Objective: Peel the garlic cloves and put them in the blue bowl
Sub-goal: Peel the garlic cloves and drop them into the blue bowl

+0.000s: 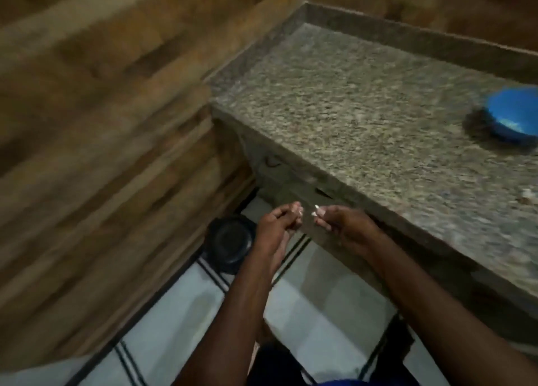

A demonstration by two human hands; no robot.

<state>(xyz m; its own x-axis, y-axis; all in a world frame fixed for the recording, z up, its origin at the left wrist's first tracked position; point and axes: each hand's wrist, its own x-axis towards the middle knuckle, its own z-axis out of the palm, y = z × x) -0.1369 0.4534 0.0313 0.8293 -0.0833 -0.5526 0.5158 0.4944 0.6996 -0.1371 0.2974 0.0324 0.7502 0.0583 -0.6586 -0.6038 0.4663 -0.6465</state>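
The view is blurred by motion. My left hand (278, 221) and my right hand (342, 224) are held close together in front of the counter's near edge, above the floor. My left fingers pinch a pale garlic clove (297, 211). My right fingers pinch a small white piece (317, 210), peel or garlic, I cannot tell which. The blue bowl (512, 113) stands far to the right on the granite counter (364, 109), with pale bits inside it.
A black round bin (228, 241) stands on the tiled floor (320, 298) just left of my left hand, against the wooden wall (102, 123). Some pale scraps (527, 195) lie on the counter at the right edge.
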